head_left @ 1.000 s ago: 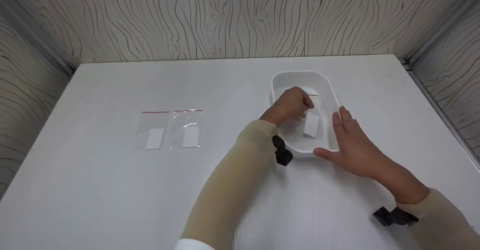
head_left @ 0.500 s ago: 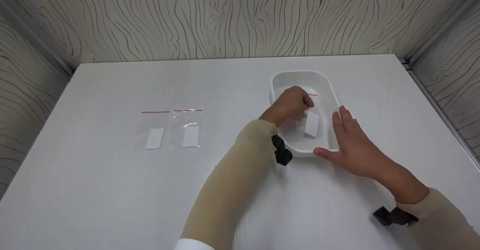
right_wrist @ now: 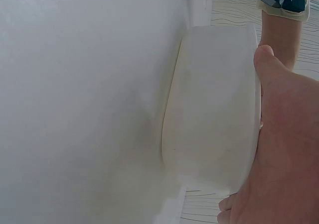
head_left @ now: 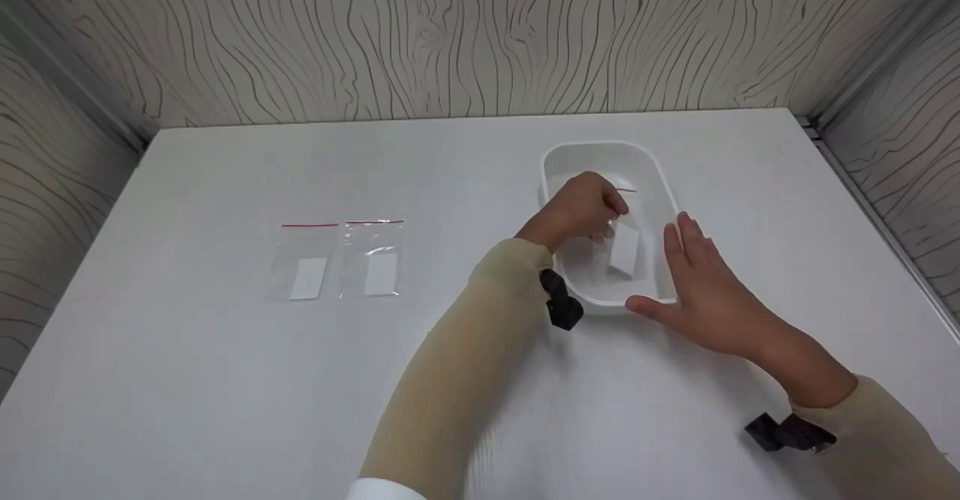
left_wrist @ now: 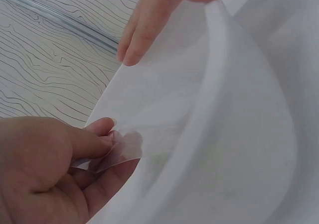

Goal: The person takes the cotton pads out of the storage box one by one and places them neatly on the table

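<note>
A white tub (head_left: pixel 611 308) stands at the right of the table. My left hand (head_left: pixel 583 206) reaches into it over the left rim. Between thumb and fingers it pinches the edge of a clear zip-lock bag (left_wrist: pixel 127 147), best seen in the left wrist view. Inside the tub show a white rectangular piece (head_left: pixel 624 251) and a red zip line; how many bags lie there I cannot tell. Spread along the tub's near right corner, my right hand (head_left: pixel 712 301) rests on the rim with straight fingers and its thumb along the front edge.
Two clear zip-lock bags with red zip lines, a left one (head_left: pixel 307 278) and a right one (head_left: pixel 382 273), lie flat on the white table (head_left: pixel 225 387), each holding a white rectangle. Wood-patterned panels (head_left: pixel 450 42) enclose the table's back and sides.
Hardly anything differs. The left hand stays in the tub with a very slight shift, and the right hand keeps its place on the rim.
</note>
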Demonstrator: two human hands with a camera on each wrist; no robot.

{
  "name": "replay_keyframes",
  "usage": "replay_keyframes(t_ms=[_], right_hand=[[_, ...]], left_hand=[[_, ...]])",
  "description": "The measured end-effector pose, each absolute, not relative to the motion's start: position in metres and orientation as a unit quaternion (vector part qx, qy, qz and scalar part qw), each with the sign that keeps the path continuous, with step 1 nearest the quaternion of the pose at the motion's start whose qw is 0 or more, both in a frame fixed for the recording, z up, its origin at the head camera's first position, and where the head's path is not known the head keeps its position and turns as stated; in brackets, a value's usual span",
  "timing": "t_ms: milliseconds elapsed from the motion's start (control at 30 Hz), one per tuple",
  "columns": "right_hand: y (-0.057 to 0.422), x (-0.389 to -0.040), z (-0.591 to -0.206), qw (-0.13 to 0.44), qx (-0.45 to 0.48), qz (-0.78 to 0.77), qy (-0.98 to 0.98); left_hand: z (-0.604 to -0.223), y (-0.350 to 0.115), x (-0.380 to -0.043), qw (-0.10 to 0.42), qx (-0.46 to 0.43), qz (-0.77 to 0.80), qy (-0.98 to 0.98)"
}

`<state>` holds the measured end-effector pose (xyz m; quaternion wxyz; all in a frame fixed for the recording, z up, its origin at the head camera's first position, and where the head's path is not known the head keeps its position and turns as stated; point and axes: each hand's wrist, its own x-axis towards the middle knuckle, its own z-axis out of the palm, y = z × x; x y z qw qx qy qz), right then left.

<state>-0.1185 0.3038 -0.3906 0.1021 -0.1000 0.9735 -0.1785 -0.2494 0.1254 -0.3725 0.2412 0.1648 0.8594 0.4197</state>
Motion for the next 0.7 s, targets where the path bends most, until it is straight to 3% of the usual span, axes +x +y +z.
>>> replay_keyframes(t_ms=[700], right_hand=[[0.3035,-0.118,-0.3916,0.097,-0.1,-0.192,0.971]], left_hand=[[-0.3732,0.1207,-0.2515,0.265,0.165,0.48,0.82]])
